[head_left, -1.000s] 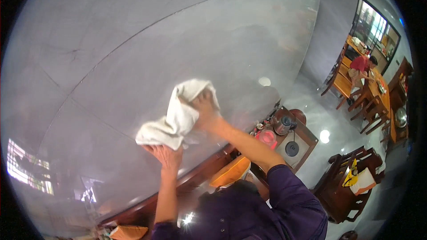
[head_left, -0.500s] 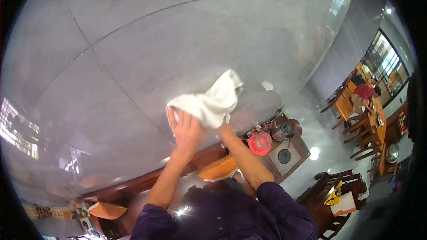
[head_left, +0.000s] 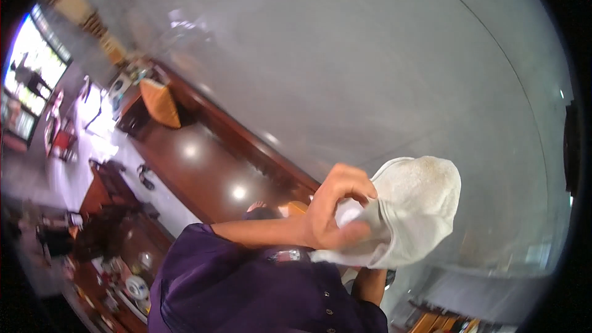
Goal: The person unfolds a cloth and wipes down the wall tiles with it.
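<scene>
Clock read from the centre of the head view. White cloth at 4 o'clock, bunched and hollowed, its rounded outer end faintly soiled. Left hand at 5 o'clock, at the cloth's near edge; fingers curled over, thumb blurred and set apart from them, a gap showing between, so the hand is a loose C rather than clamped. Right forearm rises from lower down, also at 5, into the underside of the cloth; right hand hidden there, cannot tell how it is closed. Glossy grey wall fills 11 round to 3, one thin dark seam curving down its far side; whether the cloth touches it, cannot tell. Red-brown wooden bench runs along the foot of the wall, 10 down to 7, two bright spots of light on its seat. Orange cushion leans on it between 9 and 10. Purple shirt of the wearer at 6. Dark shoes on the pale floor, just past 8. Round white pot with blue marks between 7 and 8, among small blurred items.
</scene>
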### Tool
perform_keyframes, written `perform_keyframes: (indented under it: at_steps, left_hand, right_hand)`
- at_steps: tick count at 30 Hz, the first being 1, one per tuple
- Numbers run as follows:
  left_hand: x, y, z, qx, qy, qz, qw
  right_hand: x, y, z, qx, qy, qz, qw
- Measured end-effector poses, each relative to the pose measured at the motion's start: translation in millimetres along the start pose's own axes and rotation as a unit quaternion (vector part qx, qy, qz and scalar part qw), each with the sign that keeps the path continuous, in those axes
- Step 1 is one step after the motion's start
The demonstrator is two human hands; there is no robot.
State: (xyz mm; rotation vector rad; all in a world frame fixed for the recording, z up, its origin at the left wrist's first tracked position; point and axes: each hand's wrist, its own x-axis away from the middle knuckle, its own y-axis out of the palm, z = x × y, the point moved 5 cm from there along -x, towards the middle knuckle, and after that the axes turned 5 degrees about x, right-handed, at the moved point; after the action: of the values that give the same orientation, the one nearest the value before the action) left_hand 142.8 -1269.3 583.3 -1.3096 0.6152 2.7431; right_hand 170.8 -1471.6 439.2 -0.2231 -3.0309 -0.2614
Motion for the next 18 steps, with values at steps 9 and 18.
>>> perform_keyframes:
  at_steps: [9, 18]
  left_hand:
    - [-13, -28, -24, -0.071, -0.305, 0.000, 0.950]
    - [43, -41, -85, 0.184, -0.571, -0.157, 0.784]
  right_hand:
    - [4, 27, 1, 0.005, 0.038, -0.086, 0.996]
    - [13, 2, -11, -0.045, 0.050, -0.078, 0.995]
